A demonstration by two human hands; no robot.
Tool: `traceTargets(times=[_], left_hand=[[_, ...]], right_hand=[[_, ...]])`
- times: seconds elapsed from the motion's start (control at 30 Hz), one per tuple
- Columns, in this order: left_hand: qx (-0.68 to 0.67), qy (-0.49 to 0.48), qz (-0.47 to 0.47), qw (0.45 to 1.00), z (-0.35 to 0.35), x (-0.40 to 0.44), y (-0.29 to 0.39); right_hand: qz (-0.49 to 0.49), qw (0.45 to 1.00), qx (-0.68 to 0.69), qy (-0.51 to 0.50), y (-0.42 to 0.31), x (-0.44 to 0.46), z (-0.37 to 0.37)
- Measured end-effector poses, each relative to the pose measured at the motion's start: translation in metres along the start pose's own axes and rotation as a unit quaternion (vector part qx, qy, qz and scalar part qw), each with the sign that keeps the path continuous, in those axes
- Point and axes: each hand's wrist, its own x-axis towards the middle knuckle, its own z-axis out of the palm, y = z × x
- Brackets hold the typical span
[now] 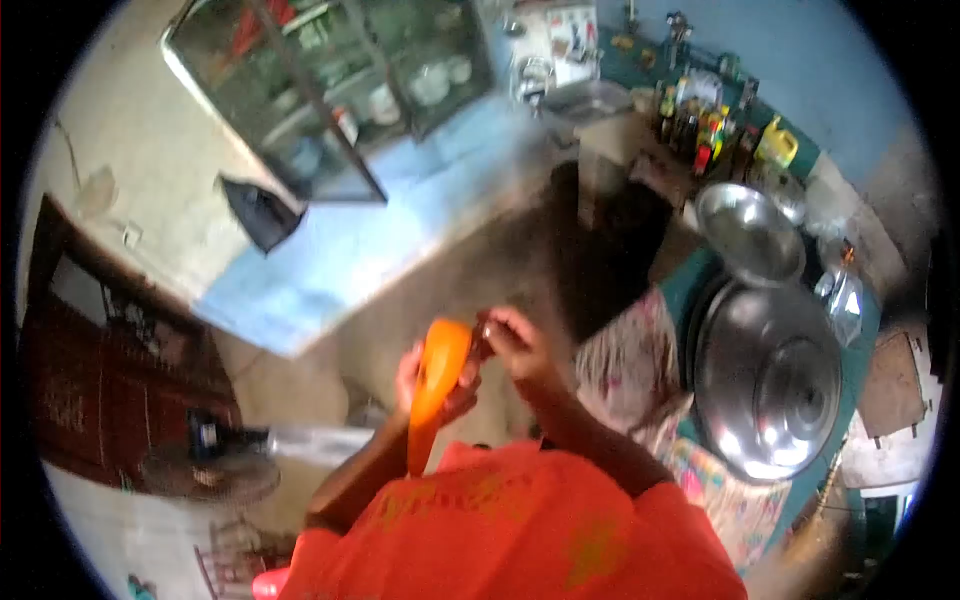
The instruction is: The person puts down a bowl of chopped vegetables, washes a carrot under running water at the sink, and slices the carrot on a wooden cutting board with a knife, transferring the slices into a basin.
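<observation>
Close in front of the red shirt, an orange object (440, 365) with a long tapering lower end is gripped by my left hand (455, 392), whose fingers wrap round it from both sides. My right hand (518, 348) is just to its right, with fingers pinched together on a small dark, shiny item (484, 342) that is too blurred to name. The two hands are nearly touching.
A green counter on the right bears a large metal lid (768, 380), a metal basin (750, 232), bottles (708, 135) and a patterned cloth (632, 365). A glass-fronted cabinet (330, 90) is at the upper left, and a fan (215, 470) stands at the lower left.
</observation>
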Motion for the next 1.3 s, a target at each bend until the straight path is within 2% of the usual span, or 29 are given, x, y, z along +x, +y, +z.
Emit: traceTargets(times=[0.03,0.07,0.1,0.13,0.17,0.23,0.27,0.37,0.43,0.47,0.53,0.63,0.7,0.73,0.77,0.83,0.87,0.93,0.97,1.07,1.1,1.13,1.17,1.23,1.27,1.3], left_hand=[[-0.013,0.032,0.001,0.999,-0.005,0.014,0.008],[-0.006,0.019,-0.001,1.000,-0.010,0.033,0.016],[-0.081,0.065,-0.037,0.994,-0.016,0.050,0.024],[-0.153,0.111,-0.076,0.979,-0.025,0.069,0.033],[-0.145,0.100,-0.083,0.981,-0.036,0.093,0.041],[-0.064,-0.046,-0.083,0.993,-0.067,0.136,0.057],[-0.059,-0.094,-0.117,0.987,-0.088,0.159,0.065],[-0.067,-0.093,-0.148,0.982,-0.100,0.216,0.093],[-0.056,-0.132,-0.166,0.976,-0.121,0.257,0.109],[-0.040,-0.164,-0.177,0.970,-0.133,0.280,0.117],[-0.060,-0.168,-0.210,0.961,-0.153,0.323,0.126],[-0.097,-0.185,-0.261,0.943,-0.170,0.375,0.125],[-0.074,-0.168,-0.283,0.941,-0.188,0.413,0.119],[-0.097,-0.156,-0.285,0.941,-0.188,0.433,0.115],[-0.052,-0.182,-0.272,0.943,-0.195,0.457,0.115],[-0.045,-0.229,-0.260,0.937,-0.205,0.511,0.113],[-0.046,-0.230,-0.255,0.938,-0.209,0.534,0.113],[-0.044,-0.111,-0.270,0.956,-0.202,0.583,0.119],[-0.044,-0.106,-0.268,0.957,-0.202,0.608,0.122],[-0.013,-0.013,-0.239,0.971,-0.208,0.669,0.131],[-0.017,-0.006,-0.245,0.969,-0.209,0.691,0.134],[-0.020,-0.039,-0.243,0.969,-0.212,0.709,0.135],[-0.025,-0.072,-0.240,0.968,-0.216,0.726,0.136],[-0.038,-0.096,-0.279,0.955,-0.225,0.757,0.136],[-0.023,0.004,-0.280,0.960,-0.222,0.772,0.137],[-0.005,0.103,-0.280,0.955,-0.223,0.787,0.137]], right_hand=[[0.025,0.999,0.025,-0.001,-0.005,0.018,-0.001],[0.054,0.998,0.039,-0.020,0.000,0.040,-0.010],[0.041,0.998,0.039,-0.017,0.004,0.058,-0.016],[0.071,0.995,0.067,0.004,0.008,0.077,-0.022],[0.101,0.990,0.096,0.025,0.012,0.097,-0.028],[0.089,0.991,0.087,0.055,0.019,0.136,-0.038],[0.082,0.988,0.100,0.080,0.028,0.155,-0.045],[0.060,0.983,0.118,0.126,0.030,0.203,-0.054],[0.049,0.979,0.132,0.148,0.027,0.230,-0.050],[0.022,0.979,0.103,0.176,0.026,0.246,-0.048],[-0.012,0.975,0.067,0.210,0.025,0.280,-0.056],[-0.025,0.968,0.040,0.247,0.031,0.323,-0.094],[0.031,0.962,0.055,0.267,0.036,0.352,-0.130],[0.053,0.955,0.022,0.292,0.037,0.370,-0.147],[0.051,0.956,0.019,0.288,0.039,0.388,-0.159],[0.041,0.948,0.100,0.300,0.033,0.424,-0.184],[0.035,0.956,0.100,0.274,0.042,0.444,-0.208],[0.032,0.961,0.098,0.256,0.042,0.489,-0.239],[0.031,0.963,0.102,0.246,0.042,0.511,-0.253],[0.046,0.979,0.081,0.182,0.050,0.570,-0.296],[0.047,0.986,0.053,0.149,0.046,0.589,-0.308],[0.073,0.975,0.047,0.203,0.024,0.603,-0.306],[0.086,0.973,0.046,0.209,0.021,0.620,-0.320],[0.109,0.974,0.100,0.173,0.016,0.653,-0.346],[0.178,0.963,0.023,0.200,0.005,0.669,-0.353],[0.184,0.961,0.021,0.204,0.018,0.687,-0.379]])
